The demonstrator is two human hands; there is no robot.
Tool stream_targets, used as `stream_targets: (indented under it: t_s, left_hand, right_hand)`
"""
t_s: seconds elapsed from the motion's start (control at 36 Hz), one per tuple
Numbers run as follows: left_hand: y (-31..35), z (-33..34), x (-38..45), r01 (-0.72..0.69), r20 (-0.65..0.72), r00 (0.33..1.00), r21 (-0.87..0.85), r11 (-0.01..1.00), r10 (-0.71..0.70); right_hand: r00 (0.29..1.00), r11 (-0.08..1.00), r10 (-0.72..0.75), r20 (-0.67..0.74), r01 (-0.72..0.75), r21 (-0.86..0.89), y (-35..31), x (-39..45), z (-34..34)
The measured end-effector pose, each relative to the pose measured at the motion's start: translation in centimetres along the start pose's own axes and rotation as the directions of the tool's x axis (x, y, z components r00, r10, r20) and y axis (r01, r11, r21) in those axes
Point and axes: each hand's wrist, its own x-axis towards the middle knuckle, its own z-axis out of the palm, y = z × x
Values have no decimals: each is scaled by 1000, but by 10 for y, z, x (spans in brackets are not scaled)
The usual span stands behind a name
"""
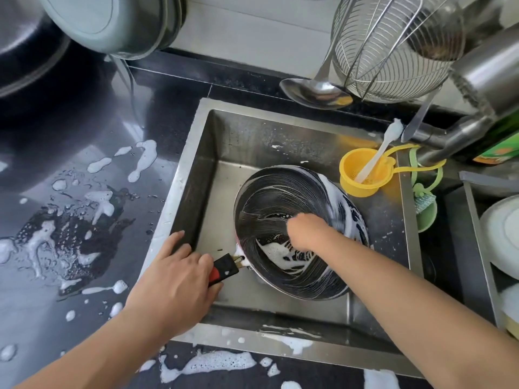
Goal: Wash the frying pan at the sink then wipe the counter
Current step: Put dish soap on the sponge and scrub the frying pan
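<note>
Head view: the frying pan (283, 237) lies tilted in the sink (196, 153), centre frame. The left hand (179, 279) clamps its handle (224, 269); the right hand (306, 231) scrubs inside, its grasp unclear. Suds could let the handle slip, and foam on the counter (84, 220) at left could spread.

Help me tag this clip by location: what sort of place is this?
Most likely a home kitchen, at the washing-up spot: a steel sink set in a dark counter splashed with foam, a soapy frying pan being scrubbed, and a ladle beside a wire basket.
</note>
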Motion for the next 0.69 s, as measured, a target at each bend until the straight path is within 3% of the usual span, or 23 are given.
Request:
stream_targets:
  t_s: [0.03, 0.08, 0.14, 0.19, 0.22, 0.31, 0.36, 0.42, 0.44, 0.5, 0.58, 0.64, 0.69]
  left_hand:
    - [0, -1, 0, 0, 1, 1000, -1, 1000, 0]
    - [1, -2, -1, -5, 9, 1000, -1, 1000, 5]
    - [1, -2, -1, -10, 1, 1000, 0, 1000, 10]
    - [0, -3, 0, -8, -4, 1000, -1, 1000, 8]
    - [-1, -2, 0, -6, -2, 1000, -7, 1000, 6]
    - [0, -2, -1, -9, -5, 1000, -13, 1000, 9]
    - [0, -2, -1, -7, 1, 1000, -4, 1000, 7]
    - [-1, -2, -1, -7, 6, 1000, -1, 1000, 7]
    - [-1, -2, -1, -9, 3, 1000, 3, 1000, 9]
    - [0, -1, -1, -12, 2, 1000, 5, 1000, 12]
    - [1, -2, 0, -8, 0, 1000, -2, 1000, 8]
    - [1, -2, -1, -8, -6, 1000, -2, 1000, 8]
    - [1, -2, -1, -7, -5, 1000, 4, 1000, 7]
  right_hand:
    - [978, 997, 17, 206, 0, -82, 1, -10, -2]
    - [860, 994, -74, 504, 102, -27, -10, -22, -2]
    - [848, 958, -252, 466, 150, 245, -25, -24, 7]
    - [923, 857, -270, 274, 100, 505, -32, -18, 16]
    - [966, 839, -205, 155, 92, 536, -28, -10, 22]
    - [993, 963, 45, -106, -15, 267, -4, 1, 32]
    - [992, 987, 88, 92, -99, 128, 6, -4, 34]
    - [923, 994, -61, 381, 20, 110, -3, -15, 26]
    - [888, 980, -155, 433, 83, 181, -11, -19, 22]
    - [896, 912, -287, 339, 148, 381, -29, -24, 18]
    - [965, 791, -262, 27, 199, 579, -39, -14, 20]
    - [975, 798, -179, -132, 222, 561, -33, -2, 21]
    - [977, 872, -59, -203, 149, 466, -16, 9, 21]
